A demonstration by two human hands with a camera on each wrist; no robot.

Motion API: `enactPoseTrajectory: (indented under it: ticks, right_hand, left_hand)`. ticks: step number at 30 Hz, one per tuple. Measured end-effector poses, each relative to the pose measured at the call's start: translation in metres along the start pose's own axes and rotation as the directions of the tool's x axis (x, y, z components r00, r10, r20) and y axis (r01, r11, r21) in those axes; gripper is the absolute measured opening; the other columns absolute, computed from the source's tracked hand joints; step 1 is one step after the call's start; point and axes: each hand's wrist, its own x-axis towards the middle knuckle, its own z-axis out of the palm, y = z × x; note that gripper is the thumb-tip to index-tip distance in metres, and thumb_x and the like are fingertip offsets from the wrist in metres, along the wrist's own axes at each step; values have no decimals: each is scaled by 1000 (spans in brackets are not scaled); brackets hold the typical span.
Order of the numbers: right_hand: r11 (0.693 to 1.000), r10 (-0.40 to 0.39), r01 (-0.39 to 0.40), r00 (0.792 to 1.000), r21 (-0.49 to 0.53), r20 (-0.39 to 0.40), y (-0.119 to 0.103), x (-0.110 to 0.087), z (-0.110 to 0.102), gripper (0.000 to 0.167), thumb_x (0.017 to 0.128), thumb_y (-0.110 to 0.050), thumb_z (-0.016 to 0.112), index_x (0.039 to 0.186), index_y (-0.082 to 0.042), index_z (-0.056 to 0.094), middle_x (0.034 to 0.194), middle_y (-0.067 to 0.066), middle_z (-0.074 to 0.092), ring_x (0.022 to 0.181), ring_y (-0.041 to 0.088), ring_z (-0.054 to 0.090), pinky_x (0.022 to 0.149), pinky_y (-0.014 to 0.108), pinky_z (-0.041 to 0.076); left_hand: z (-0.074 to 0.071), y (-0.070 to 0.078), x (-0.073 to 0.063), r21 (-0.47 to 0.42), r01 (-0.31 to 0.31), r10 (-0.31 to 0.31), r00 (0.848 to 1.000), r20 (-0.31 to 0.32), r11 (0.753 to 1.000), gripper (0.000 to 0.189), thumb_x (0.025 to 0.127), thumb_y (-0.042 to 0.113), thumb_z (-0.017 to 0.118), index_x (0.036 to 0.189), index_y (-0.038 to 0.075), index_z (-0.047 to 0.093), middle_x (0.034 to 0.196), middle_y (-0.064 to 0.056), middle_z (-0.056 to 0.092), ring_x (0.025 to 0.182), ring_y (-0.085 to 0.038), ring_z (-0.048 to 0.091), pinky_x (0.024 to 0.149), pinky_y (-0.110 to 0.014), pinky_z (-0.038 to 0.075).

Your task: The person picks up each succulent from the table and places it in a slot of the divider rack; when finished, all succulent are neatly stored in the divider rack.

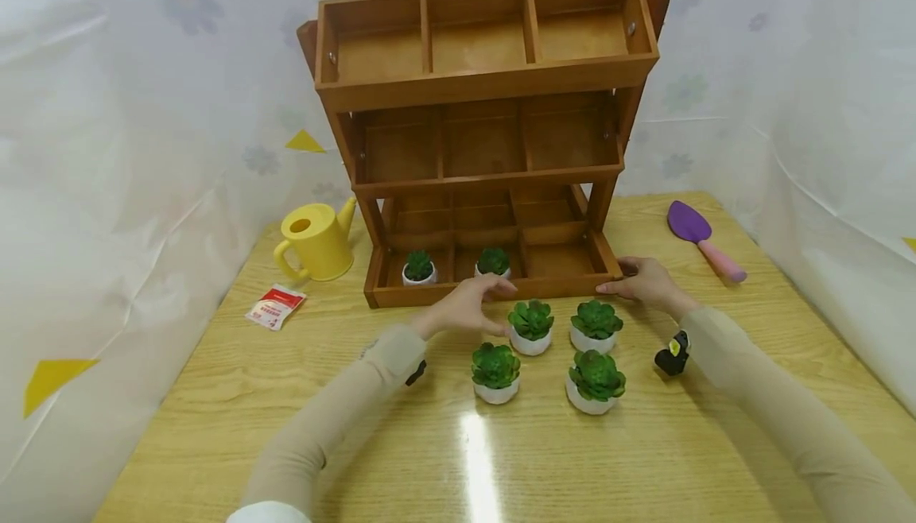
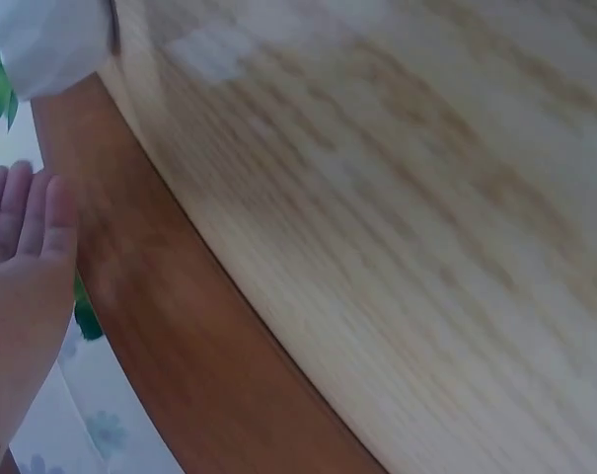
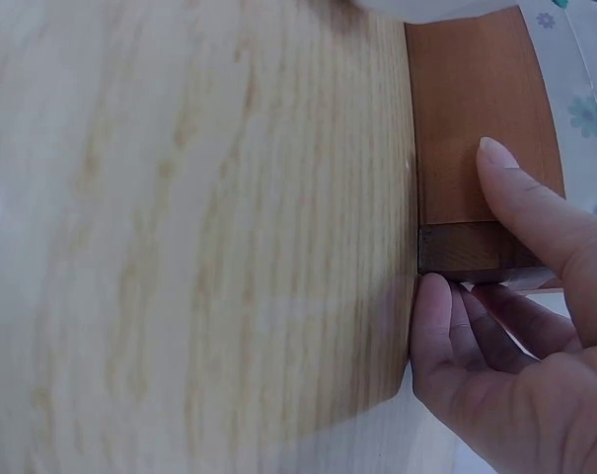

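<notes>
A three-tier wooden plant shelf [image 1: 487, 94] stands at the back of the table. Its right front corner is gripped by my right hand [image 1: 647, 280]; in the right wrist view the thumb lies on the front board [image 3: 476, 128] and the curled fingers are against the end. My left hand [image 1: 465, 304] is at the shelf's front board, fingers extended, thumb near a potted succulent [image 1: 531, 323]. In the left wrist view the left hand [image 2: 27, 267] holds nothing visible, and a white pot [image 2: 56, 44] shows above it. Two succulents, one left [image 1: 419, 267] and one middle [image 1: 493, 262], sit in the bottom tier.
Three more potted succulents, one behind [image 1: 595, 324] and two in front [image 1: 496, 372] [image 1: 595, 380], stand on the table [image 1: 343, 443]. A yellow watering can [image 1: 318, 241] and a red-and-white packet [image 1: 276, 306] lie left. A purple trowel with pink handle [image 1: 704, 241] is right.
</notes>
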Motion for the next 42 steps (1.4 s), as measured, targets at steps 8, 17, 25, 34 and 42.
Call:
enactPoseTrajectory:
  ticks: [8,17,25,34,42]
  right_hand:
    - [1000,7,-7,1000,-3,0,0,1,0,94,82,-44,74,146,8,29,142,32,40,129,46,39,106,57,34]
    - [1000,-1,1,1000,10,1,0,0,1,92,82,-42,74,146,8,30,140,32,42,127,46,43,104,55,38]
    - [1000,4,-4,1000,1,-3,0,0,1,91,82,-42,74,146,7,30,141,32,42,128,46,42,104,56,37]
    - [1000,7,-7,1000,4,-2,-1,0,1,91,83,-41,74,146,8,30,141,32,42,127,46,43,103,55,38]
    - [1000,11,-11,1000,13,0,0,0,0,94,82,-43,75,146,7,29,141,32,41,128,46,42,103,55,38]
  left_hand:
    - [8,2,8,37,-14,11,996,86,999,68,74,19,84,132,5,51,130,-9,57,119,-22,56,102,-32,45]
    - [18,9,17,96,14,-26,991,128,995,74,72,29,85,133,6,50,131,-7,56,118,-22,56,98,-27,47]
    - [24,6,21,84,36,-46,991,124,996,73,70,31,86,131,8,52,128,-4,58,113,-17,58,93,-25,48]
    - [26,4,23,101,17,-28,994,103,995,71,70,35,86,128,9,54,123,-2,61,107,-14,60,88,-23,50]
    - [25,6,22,70,14,-19,997,71,997,67,71,35,85,125,10,55,117,-1,63,98,-8,61,84,-19,50]
